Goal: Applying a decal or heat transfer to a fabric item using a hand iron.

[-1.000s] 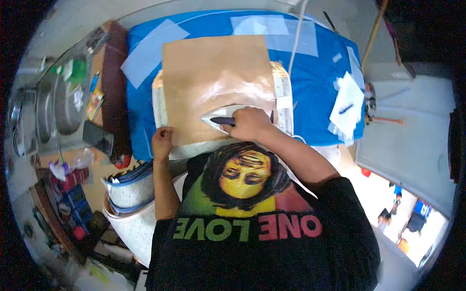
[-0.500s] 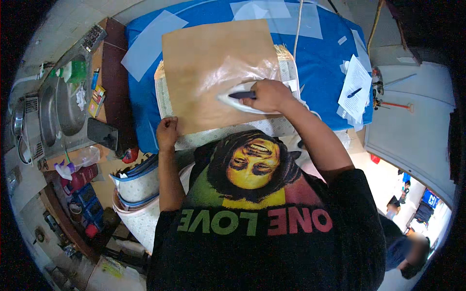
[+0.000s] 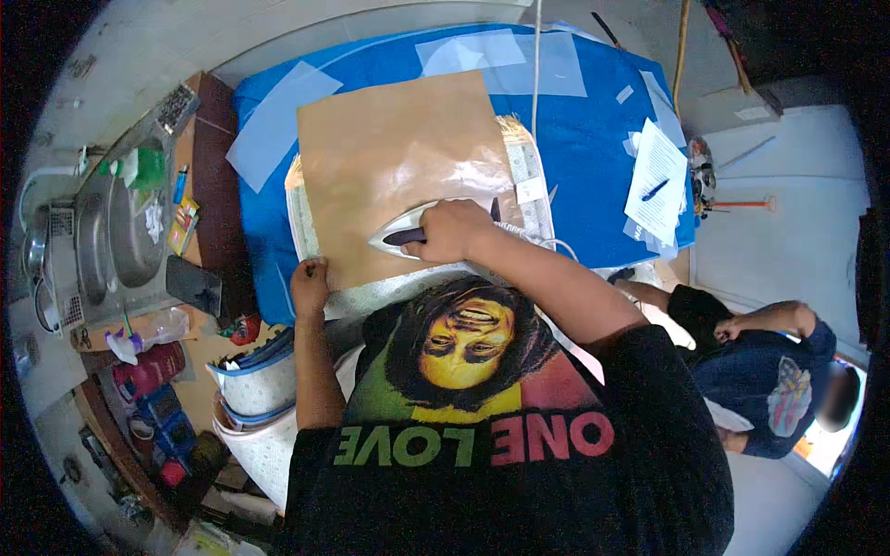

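My right hand (image 3: 454, 230) is wrapped round the dark handle of a white clothes iron (image 3: 394, 227), which rests on the near part of a large brown sheet (image 3: 389, 130). The iron's tip points left. At the sheet's near left corner, my left hand (image 3: 311, 283) is closed with its fingertips on the edge. Glossy creases show on the sheet beyond the iron. Beneath it lies a pale patterned mat (image 3: 530, 167) with straw-coloured fringe showing at the sides.
A blue cover (image 3: 593, 176) spreads under the mat, with translucent sheets (image 3: 283, 120) on it. Printed papers (image 3: 656, 176) and a pen (image 3: 654, 190) lie right. A white cord (image 3: 537, 74) hangs beyond. Left are a sink (image 3: 134, 222) and rolled mats (image 3: 255, 385); a person (image 3: 769, 371) stands at right.
My right hand has slid the iron left and nearer to me across the brown sheet. My left hand stays at the corner. The person at right has come closer.
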Tool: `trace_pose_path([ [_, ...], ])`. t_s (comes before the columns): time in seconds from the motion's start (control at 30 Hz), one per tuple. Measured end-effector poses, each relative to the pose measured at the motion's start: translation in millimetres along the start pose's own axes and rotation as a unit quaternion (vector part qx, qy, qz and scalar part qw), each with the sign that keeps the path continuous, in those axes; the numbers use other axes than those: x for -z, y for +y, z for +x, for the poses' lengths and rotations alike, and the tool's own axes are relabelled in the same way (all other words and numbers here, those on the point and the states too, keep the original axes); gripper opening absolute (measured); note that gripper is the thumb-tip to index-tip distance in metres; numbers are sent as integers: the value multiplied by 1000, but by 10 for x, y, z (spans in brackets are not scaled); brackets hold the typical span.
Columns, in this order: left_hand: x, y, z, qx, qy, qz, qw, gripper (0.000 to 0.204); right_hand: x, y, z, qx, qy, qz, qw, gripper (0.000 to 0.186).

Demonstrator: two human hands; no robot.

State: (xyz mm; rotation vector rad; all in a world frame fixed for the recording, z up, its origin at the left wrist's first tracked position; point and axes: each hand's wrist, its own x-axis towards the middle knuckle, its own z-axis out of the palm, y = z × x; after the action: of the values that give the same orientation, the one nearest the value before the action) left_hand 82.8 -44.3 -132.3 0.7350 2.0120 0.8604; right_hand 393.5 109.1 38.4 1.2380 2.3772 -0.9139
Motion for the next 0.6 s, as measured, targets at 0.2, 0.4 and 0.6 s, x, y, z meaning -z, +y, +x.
trace_pose_path([
  [0.2, -30, -29, 17, 29, 17, -37, 999, 29, 134, 363, -206, -21, -77, -7, 997, 69],
  [0.4, -44, 113, 1, -16, 12, -16, 1000, 31, 81, 339, -348, -17, -41, -6, 999, 67],
  [0.6, -31, 208, -91, -18, 10, 21, 1000, 27, 37, 75, -159, -41, -17, -6, 999, 64],
])
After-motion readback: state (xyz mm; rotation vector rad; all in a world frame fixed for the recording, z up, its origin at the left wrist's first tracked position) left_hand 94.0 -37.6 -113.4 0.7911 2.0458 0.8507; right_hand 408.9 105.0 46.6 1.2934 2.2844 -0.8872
